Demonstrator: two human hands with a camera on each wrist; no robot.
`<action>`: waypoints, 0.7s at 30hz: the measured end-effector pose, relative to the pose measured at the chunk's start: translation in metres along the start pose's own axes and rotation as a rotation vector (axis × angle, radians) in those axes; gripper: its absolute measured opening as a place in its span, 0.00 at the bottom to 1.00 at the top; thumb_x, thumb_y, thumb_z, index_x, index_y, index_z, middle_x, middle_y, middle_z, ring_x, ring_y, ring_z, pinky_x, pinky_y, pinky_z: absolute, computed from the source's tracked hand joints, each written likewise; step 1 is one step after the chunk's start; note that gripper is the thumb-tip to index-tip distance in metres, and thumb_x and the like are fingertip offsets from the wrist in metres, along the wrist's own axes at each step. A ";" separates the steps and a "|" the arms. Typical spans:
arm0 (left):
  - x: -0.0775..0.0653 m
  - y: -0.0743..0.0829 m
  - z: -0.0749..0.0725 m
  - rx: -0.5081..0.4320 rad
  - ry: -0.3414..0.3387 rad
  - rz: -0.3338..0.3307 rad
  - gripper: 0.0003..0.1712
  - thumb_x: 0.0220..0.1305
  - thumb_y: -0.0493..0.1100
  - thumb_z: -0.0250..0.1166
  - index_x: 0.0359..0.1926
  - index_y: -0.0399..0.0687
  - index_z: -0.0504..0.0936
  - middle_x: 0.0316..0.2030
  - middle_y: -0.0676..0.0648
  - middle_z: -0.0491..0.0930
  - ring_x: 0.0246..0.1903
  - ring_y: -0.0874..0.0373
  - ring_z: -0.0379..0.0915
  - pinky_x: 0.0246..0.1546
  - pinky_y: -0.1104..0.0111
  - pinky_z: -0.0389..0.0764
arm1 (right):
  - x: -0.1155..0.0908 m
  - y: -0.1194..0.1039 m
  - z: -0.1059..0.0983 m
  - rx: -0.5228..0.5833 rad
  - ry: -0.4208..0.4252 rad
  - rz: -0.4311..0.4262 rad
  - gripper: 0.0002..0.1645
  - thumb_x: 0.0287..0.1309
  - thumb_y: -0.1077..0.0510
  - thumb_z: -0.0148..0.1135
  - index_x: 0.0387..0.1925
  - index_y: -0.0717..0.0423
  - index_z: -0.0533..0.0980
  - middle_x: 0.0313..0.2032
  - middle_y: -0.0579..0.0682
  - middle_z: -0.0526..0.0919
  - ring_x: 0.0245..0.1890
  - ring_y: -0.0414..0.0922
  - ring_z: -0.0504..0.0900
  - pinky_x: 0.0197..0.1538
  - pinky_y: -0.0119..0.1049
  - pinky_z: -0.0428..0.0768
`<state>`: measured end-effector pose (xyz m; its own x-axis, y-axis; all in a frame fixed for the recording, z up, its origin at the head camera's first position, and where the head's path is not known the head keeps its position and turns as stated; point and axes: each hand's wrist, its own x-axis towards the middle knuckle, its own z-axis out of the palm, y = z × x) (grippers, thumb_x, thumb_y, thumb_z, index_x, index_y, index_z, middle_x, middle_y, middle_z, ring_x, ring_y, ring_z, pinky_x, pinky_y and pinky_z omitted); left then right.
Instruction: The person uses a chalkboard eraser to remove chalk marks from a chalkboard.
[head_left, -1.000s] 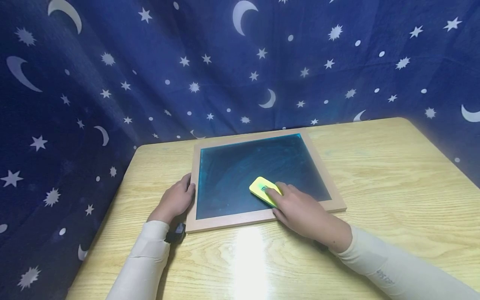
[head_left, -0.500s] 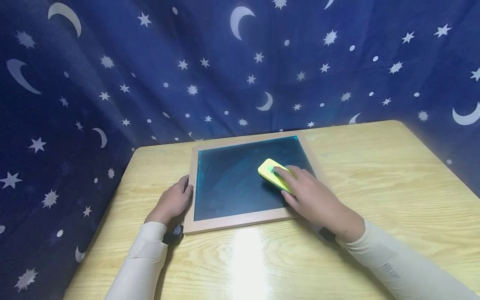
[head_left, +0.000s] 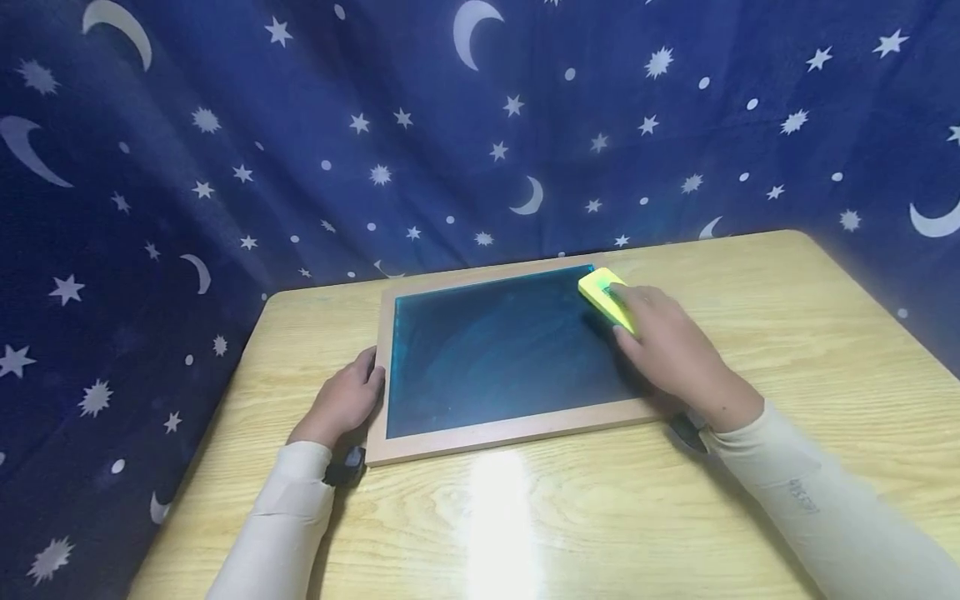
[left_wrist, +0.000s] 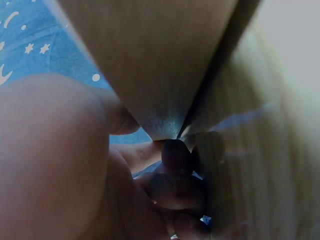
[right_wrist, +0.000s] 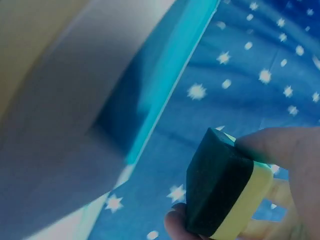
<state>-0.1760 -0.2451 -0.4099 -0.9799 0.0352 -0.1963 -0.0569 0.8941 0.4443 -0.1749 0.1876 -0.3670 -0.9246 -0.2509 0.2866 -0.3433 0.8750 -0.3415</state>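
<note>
A chalkboard (head_left: 487, 367) in a light wooden frame lies on the table, with faint teal smears and brighter teal lines along its left and top edges. My left hand (head_left: 341, 402) grips the left side of the frame; in the left wrist view the thumb lies on the frame's side and the other fingers (left_wrist: 175, 187) curl in by the tabletop. My right hand (head_left: 671, 346) holds a yellow chalkboard eraser (head_left: 606, 296) over the board's top right corner. The right wrist view shows the eraser's dark felt face (right_wrist: 217, 180) tilted, with a gap between it and the board.
The wood-grain table (head_left: 810, 350) extends on both sides of the board. Behind and to the left hangs a blue curtain (head_left: 420, 83) with moons and stars. A dark strap-on device (head_left: 345, 468) sits at the left wrist.
My right hand has carried the eraser up and to the right across the board, from near the lower edge to the top right corner. The left hand has kept its place on the frame.
</note>
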 end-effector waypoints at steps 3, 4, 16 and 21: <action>0.001 0.000 0.000 -0.003 0.005 0.006 0.34 0.80 0.52 0.35 0.78 0.41 0.51 0.74 0.34 0.61 0.72 0.34 0.59 0.70 0.40 0.62 | 0.004 0.013 -0.002 0.004 0.001 0.039 0.32 0.67 0.59 0.56 0.70 0.64 0.65 0.61 0.71 0.73 0.61 0.66 0.72 0.61 0.66 0.72; 0.001 0.000 0.000 -0.004 0.006 0.006 0.34 0.80 0.52 0.35 0.78 0.41 0.51 0.74 0.34 0.61 0.72 0.34 0.60 0.70 0.40 0.62 | 0.005 0.017 -0.003 0.007 -0.003 0.051 0.32 0.67 0.59 0.55 0.69 0.65 0.65 0.60 0.72 0.73 0.61 0.67 0.72 0.60 0.66 0.72; 0.002 0.002 0.000 0.017 0.010 0.008 0.34 0.80 0.51 0.35 0.78 0.40 0.51 0.73 0.33 0.62 0.70 0.33 0.61 0.69 0.39 0.64 | 0.009 0.047 -0.011 0.044 -0.015 0.159 0.30 0.74 0.45 0.50 0.65 0.61 0.70 0.52 0.69 0.77 0.52 0.65 0.75 0.51 0.66 0.73; 0.001 0.004 0.000 0.013 0.005 -0.009 0.34 0.80 0.52 0.35 0.78 0.40 0.51 0.73 0.33 0.61 0.71 0.33 0.60 0.70 0.39 0.62 | 0.009 0.059 -0.010 0.033 -0.025 0.184 0.35 0.74 0.39 0.48 0.66 0.61 0.70 0.47 0.68 0.78 0.47 0.63 0.75 0.46 0.63 0.75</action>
<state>-0.1768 -0.2416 -0.4082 -0.9803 0.0248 -0.1960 -0.0633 0.9003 0.4307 -0.2017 0.2406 -0.3757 -0.9759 -0.0989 0.1944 -0.1732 0.8929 -0.4156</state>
